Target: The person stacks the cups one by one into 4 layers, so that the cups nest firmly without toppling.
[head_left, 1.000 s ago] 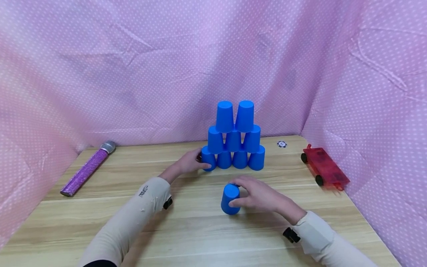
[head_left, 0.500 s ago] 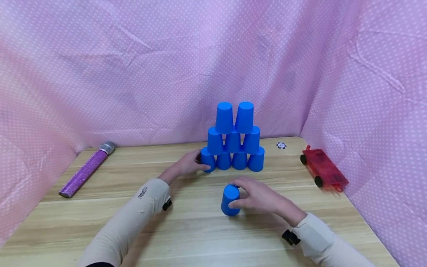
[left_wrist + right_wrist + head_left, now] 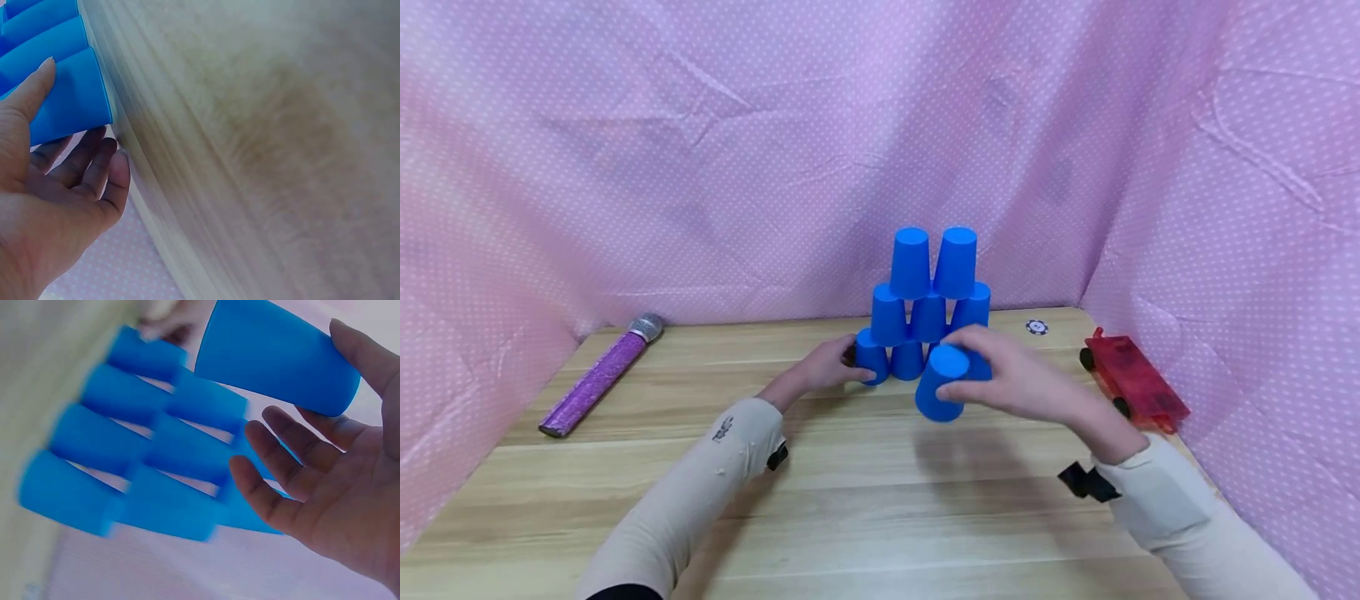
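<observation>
Upside-down blue cups stand stacked in a pyramid on the wooden table [image 3: 820, 517], with two cups, one of them the left top cup [image 3: 911, 265], on the third level. My left hand [image 3: 826, 367] is at the bottom left cup [image 3: 872, 358], thumb on its near side and fingers around its outer side. My right hand [image 3: 1015, 375] pinches another blue cup [image 3: 942, 390] near its closed end, mouth down, raised off the table in front of the pyramid. In the right wrist view the thumb and index finger grip this cup [image 3: 275, 359]; the other fingers are spread loosely.
A purple glitter microphone [image 3: 601, 375] lies at the table's left. At the right edge is a red toy car base [image 3: 1131, 377] with black wheels. A poker chip [image 3: 1037, 327] lies behind and right of the pyramid. Pink dotted cloth [image 3: 760, 167] surrounds the table.
My right hand has lifted its cup off the table and moved it forward and slightly right, so it now overlaps the pyramid's lower right. The left hand stays at the bottom left cup.
</observation>
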Demonstrator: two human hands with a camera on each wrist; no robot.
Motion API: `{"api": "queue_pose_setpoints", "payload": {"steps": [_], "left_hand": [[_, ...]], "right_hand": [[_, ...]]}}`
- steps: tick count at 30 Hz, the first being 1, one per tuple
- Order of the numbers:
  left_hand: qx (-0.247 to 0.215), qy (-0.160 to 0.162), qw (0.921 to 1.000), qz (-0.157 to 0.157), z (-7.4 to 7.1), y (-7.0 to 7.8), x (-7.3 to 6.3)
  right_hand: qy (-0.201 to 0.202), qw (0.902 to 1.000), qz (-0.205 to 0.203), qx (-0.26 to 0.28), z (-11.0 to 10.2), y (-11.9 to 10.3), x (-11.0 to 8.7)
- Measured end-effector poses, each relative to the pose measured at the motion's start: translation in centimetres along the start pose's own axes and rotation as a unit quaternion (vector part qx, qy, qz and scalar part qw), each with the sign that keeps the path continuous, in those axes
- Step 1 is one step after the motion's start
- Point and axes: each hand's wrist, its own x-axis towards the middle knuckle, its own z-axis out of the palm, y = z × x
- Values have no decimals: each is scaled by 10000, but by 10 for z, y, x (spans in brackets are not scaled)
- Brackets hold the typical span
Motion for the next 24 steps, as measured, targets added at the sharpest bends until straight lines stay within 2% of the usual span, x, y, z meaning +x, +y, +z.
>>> {"api": "queue_pose_setpoints", "payload": {"steps": [6,11,16,24], "left_hand": [[-88,-87,9999,20,1,0,1],[-121,-99,9999,17,1,0,2],[-105,-88,9999,-4,1,0,1],[-120,-124,9999,-6,2,2,2]], "right_hand": [[422,9964,-361,-643,-46,-37,6],[499,9959,-147,-739,-79,-63,15],[429,9957,11,-817,-103,-74,31],[716,9893,187,-1259,-131,-79,64]]}}
